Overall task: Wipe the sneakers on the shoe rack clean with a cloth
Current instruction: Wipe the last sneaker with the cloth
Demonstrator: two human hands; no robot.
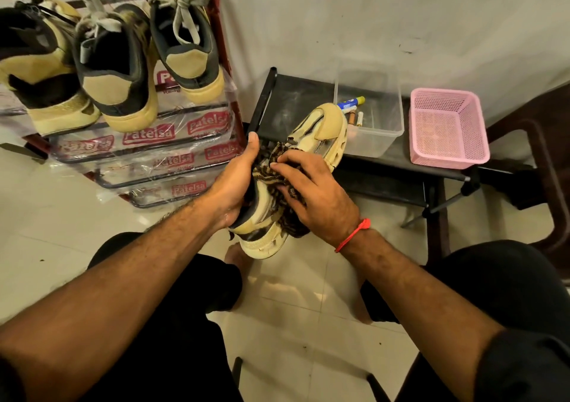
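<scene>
Centrally in the frame, the sneaker (296, 167) runs lower-left heel to upper-right toe; the left hand (237, 182) grips its heel end while the right hand (311, 192) presses the striped cloth (271, 167) onto its middle, toe unwiped beyond

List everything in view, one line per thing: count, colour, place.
held sneaker: one, cream, between the hands
cloth: one, brown striped, pressed on the held sneaker
rack sneakers: three, cream and black, top shelf
shoe rack: one, red frame, left
clear tub: one, on the black stand
black stand: one, centre
pink basket: one, right
left hand: grips the held sneaker
right hand: fingers press the cloth
</scene>
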